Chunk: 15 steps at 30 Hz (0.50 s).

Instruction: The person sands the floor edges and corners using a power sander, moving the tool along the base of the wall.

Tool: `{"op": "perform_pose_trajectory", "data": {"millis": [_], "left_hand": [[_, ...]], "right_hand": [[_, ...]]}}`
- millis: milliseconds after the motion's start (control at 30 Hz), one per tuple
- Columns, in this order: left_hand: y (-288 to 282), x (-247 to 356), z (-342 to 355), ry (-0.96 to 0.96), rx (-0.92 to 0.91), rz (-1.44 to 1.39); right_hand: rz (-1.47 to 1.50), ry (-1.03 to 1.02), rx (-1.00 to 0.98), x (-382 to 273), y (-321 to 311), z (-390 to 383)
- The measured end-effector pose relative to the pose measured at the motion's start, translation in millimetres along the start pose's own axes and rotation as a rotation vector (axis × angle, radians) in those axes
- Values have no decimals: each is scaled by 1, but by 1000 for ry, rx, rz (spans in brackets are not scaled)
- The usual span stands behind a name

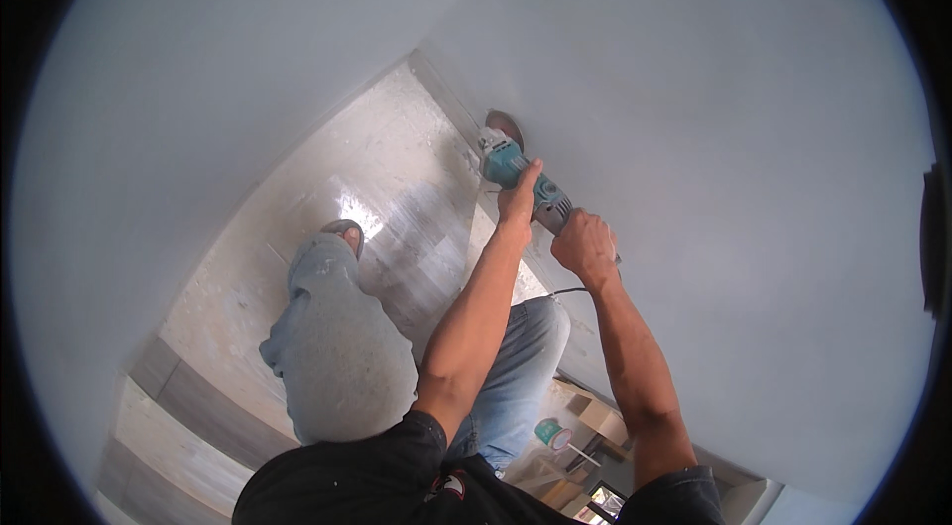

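Observation:
A teal and grey angle grinder [524, 180] is held low against the white wall [734, 178] on the right, its round disc [504, 124] close to the strip where wall meets floor. My left hand [520, 200] grips the front of the grinder's body, thumb pointing up along it. Behind it, my right hand [585, 245] is wrapped around the rear handle, where a dark cord trails down. Both forearms reach up from the lower edge.
A dusty grey plank floor [397, 188] runs between two white walls [198, 109]. My jeans-clad knee [342, 347] and foot [342, 233] are on it. At the bottom lie a teal tape roll [551, 434] and wooden pieces [595, 416].

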<state>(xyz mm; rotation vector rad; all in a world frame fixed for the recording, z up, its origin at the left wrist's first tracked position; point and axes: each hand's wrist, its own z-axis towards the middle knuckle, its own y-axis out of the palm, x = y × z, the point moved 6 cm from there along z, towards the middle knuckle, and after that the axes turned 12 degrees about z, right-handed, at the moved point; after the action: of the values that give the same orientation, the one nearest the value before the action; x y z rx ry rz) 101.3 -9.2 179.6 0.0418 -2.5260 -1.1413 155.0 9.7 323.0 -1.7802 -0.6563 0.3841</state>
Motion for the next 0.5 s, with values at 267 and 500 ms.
{"op": "perform_pose_trajectory", "data": {"millis": [267, 500], "left_hand": [[-2, -13, 7, -36, 45, 27], [-4, -1, 5, -6, 23, 35]], "right_hand": [[16, -1, -9, 4, 0, 1], [1, 0, -5, -2, 0, 1]]}}
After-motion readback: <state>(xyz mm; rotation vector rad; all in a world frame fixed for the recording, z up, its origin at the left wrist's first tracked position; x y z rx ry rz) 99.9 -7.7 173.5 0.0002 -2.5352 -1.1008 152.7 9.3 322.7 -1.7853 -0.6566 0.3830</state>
